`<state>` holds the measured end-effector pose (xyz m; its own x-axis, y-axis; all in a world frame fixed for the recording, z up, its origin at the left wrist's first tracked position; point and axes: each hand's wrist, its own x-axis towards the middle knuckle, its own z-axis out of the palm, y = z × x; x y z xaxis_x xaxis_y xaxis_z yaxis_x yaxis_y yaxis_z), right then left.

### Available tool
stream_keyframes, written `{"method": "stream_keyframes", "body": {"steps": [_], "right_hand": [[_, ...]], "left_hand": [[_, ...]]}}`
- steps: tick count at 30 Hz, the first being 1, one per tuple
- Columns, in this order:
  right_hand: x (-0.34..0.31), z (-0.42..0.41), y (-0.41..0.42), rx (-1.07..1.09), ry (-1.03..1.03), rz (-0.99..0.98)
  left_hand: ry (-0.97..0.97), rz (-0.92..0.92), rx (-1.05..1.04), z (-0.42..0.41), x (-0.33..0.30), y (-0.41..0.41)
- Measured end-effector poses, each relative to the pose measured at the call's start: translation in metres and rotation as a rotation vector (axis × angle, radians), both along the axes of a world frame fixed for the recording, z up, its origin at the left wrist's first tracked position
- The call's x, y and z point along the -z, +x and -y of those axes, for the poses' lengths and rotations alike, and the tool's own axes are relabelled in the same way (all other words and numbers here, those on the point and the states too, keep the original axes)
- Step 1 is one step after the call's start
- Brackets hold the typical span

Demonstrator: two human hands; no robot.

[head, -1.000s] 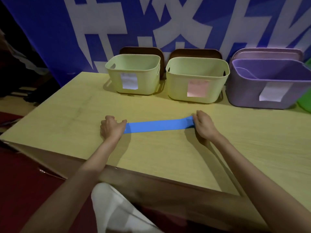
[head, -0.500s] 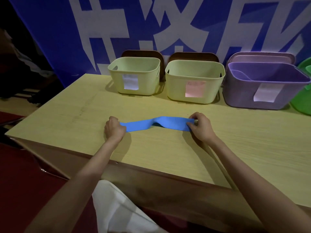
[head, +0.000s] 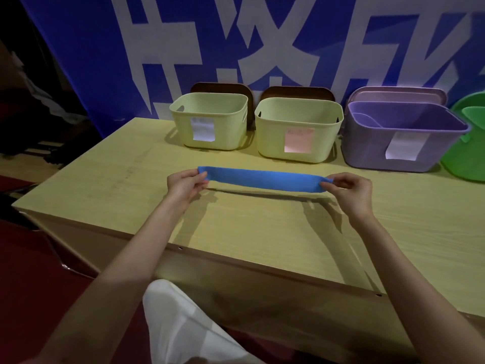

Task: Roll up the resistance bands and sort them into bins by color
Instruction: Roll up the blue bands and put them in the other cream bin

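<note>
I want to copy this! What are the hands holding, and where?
The blue band: left hand pinches its left end, right hand its right end.

Single head view, looking forward and down from above the near edge of the pale wooden table (head: 262,232). Both forearms reach in from the bottom corners, close to the lens. The row of plastic bins and the blue-and-white banner (head: 236,48) stand beyond, facing the camera.

A blue resistance band (head: 262,177) stretches flat and unrolled between my hands, lifted just above the table. Beyond it, from 11 to 2 o'clock, stand open bins: pale yellow bin (head: 210,120), second pale yellow bin (head: 298,130), purple bin (head: 401,137), green bin (head: 469,143).
</note>
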<state>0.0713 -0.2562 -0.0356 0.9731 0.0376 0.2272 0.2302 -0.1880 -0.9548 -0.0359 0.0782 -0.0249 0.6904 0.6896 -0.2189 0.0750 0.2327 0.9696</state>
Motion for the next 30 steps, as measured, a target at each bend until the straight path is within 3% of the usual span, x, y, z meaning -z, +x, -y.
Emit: {"method": "stream_keyframes", "body": {"steps": [3, 9, 16, 22, 30], "right_hand": [[0.0, 0.014, -0.005, 0.004, 0.032, -0.001], [0.01, 0.043, -0.02, -0.026, -0.009, 0.046], [0.019, 0.066, -0.043, 0.001, -0.244, 0.162], [0.018, 0.084, -0.061, -0.004, -0.362, 0.214], [0.021, 0.077, -0.097, -0.165, -0.632, 0.4]], "left_hand": [[-0.105, 0.124, 0.069, 0.011, -0.003, 0.002], [-0.077, 0.167, 0.142, 0.026, 0.003, 0.02], [0.551, -0.036, 0.304, 0.049, 0.016, 0.058], [0.791, -0.115, 0.308, 0.075, 0.006, 0.116], [1.175, -0.02, 0.667, 0.141, -0.023, 0.168]]}}
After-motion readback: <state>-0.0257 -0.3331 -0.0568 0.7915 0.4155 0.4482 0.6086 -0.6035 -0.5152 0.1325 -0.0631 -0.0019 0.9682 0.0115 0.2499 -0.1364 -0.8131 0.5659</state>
